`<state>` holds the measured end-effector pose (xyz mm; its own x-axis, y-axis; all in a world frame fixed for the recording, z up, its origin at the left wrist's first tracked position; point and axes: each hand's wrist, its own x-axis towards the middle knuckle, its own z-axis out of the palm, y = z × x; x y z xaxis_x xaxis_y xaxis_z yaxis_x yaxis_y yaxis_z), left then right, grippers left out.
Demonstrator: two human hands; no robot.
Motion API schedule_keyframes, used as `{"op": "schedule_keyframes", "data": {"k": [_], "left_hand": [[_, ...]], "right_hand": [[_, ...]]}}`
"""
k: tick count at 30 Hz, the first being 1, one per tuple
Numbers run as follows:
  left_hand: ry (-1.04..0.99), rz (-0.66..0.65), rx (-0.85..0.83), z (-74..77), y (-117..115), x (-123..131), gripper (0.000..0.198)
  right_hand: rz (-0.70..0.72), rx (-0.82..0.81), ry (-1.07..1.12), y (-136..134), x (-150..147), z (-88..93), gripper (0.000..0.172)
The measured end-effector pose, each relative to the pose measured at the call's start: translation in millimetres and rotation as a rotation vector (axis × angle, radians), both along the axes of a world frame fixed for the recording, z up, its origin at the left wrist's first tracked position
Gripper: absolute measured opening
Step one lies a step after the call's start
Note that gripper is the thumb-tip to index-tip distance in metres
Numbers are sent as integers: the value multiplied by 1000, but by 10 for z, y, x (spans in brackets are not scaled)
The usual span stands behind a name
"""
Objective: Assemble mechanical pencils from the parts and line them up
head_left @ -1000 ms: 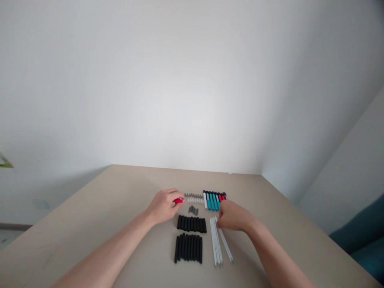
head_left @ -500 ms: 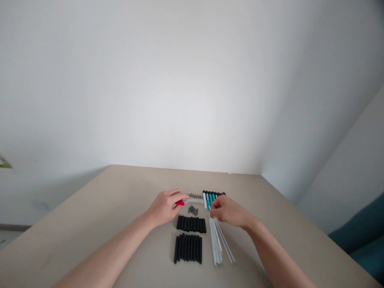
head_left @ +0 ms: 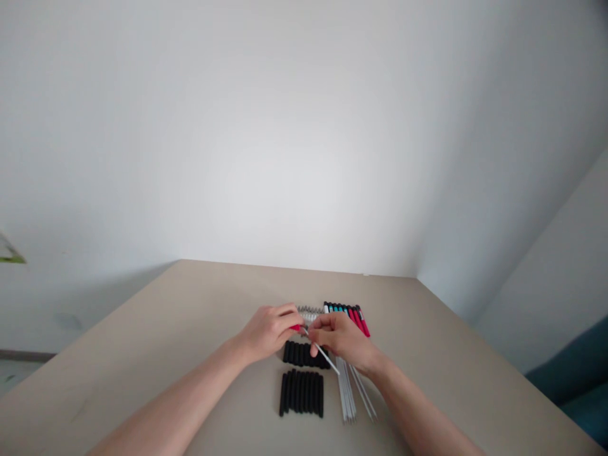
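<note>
Left hand (head_left: 268, 330) is curled narrow, thumb and forefinger pinched on a small red pen part (head_left: 296, 327); only its tip shows, poking out of the fingertips toward the right hand. Rest of the part is hidden inside the grip.

Right hand (head_left: 342, 335) is also closed narrow, pinching a thin white refill (head_left: 327, 354). The refill runs diagonally: upper end at the right hand's fingertips, right against the red pen part's tip, lower end sticking out below the right hand's thumb toward the person. Can't tell if the refill tip is already inside the red part or just touching it.

The two hands are nearly touching at the fingertips, meeting above the parts layout on the beige table (head_left: 190, 329).

Relative to the hands:
- Directly under and between them: short row of black sleeves (head_left: 304, 353), partly covered by the right hand.
- Nearer the person, below both hands: second, longer row of black sleeves (head_left: 303, 393), fully clear.
- Under the right wrist, to its near side: bundle of white refills (head_left: 352, 396) lying loose, fanned at the near end.
- Beyond the right hand's knuckles: row of teal and red pen barrels (head_left: 349, 313).
- Beyond the fingertips, between the hands: small springs and white bits (head_left: 308, 311), too small to resolve.
</note>
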<state>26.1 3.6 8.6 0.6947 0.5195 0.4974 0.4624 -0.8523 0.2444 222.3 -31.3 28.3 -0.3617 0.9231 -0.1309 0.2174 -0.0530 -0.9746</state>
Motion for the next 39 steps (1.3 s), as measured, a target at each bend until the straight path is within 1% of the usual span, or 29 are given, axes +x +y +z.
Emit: {"op": "schedule_keyframes", "data": {"k": [2,3,6,8,10,14,18,20,22,24,26,28,30,32,34,36,39], "left_hand": [[-52,87,-27,-15,27,-22,18],[-77,138,-40,-19,39,-35,17],[-100,267,-65,-19,67,-71,17],[-80,305,-78,-15,77,-86,19],[-58,311,-93,-14,81,-90,19],[-61,298,-106,-20,86,-86,20],[-81,277,-109,-39,94,-90,20],[-100,271,-115,-49,99,-97,20],[-130,269,-119,-50,99,-101,19],[-156,255,-110,-43,90,-93,18],[-174,213,-89,-31,68,-67,18],[-184,156,-76,-24,36,-23,18],[-192,115,-75,-24,5,25,19],[-193,107,-77,-33,-14,58,19],[-185,132,-91,-48,-13,66,18],[-170,177,-115,-70,10,54,15],[-129,253,-146,-114,68,37,15]], "right_hand": [[-50,16,-1,30,63,14,18],[-98,26,0,49,101,17,22],[-311,94,30,120,212,4,27],[-376,128,46,161,263,-25,30],[-398,166,44,191,286,-62,32],[-404,255,15,211,268,-119,30],[-365,324,-41,198,238,-132,25],[-340,353,-99,183,234,-133,23],[-317,401,-201,163,236,-134,21],[-303,518,-367,137,231,-127,17],[-269,694,-549,108,206,-108,13],[-213,856,-686,81,154,-77,11],[-164,934,-772,63,90,-46,11],[-106,941,-821,63,41,-30,14],[-77,905,-861,80,29,-34,20],[-121,841,-911,110,54,-51,22],[-248,736,-966,154,116,-76,20]]}}
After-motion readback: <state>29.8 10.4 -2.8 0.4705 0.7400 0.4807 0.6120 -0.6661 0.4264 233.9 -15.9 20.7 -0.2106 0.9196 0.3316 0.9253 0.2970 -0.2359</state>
